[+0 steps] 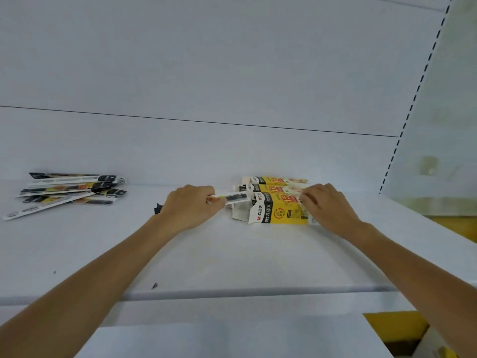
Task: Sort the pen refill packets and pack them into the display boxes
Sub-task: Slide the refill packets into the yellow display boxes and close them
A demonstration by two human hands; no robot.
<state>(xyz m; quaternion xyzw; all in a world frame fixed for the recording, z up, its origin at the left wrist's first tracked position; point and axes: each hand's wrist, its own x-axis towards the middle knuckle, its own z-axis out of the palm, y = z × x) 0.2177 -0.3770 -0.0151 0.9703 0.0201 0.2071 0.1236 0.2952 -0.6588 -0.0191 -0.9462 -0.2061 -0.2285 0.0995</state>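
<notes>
View from the head camera over a white shelf (pixel 232 254). At nine o'clock from the hands, well apart from them, lies a heap of loose packets (pixel 69 192), about ten overlapping strips, not yet sorted or boxed. Just beside the left wrist, at its nine o'clock, sits a small dark scrap (pixel 158 208), too small to identify. The left hand (pixel 191 208) is closed in a pinch round one packet (pixel 232 198), held level with its far end pointing to three o'clock and meeting the open left mouth of the front box (pixel 278 209); whether the tip is already inside cannot be told. This yellow display box lies on its side. Two rear boxes (pixel 273 184) of the same kind lie touching it at its twelve o'clock; how full any of them is cannot be seen. The right hand (pixel 325 205) has its fingers bent over the right end of the front box, holding it steady against the push. At five o'clock, below the shelf edge, part of a yellow carton (pixel 395 329) shows. Judged progress: packing is under way, one packet is at the point of insertion, and the heap remains to be sorted and packed.
</notes>
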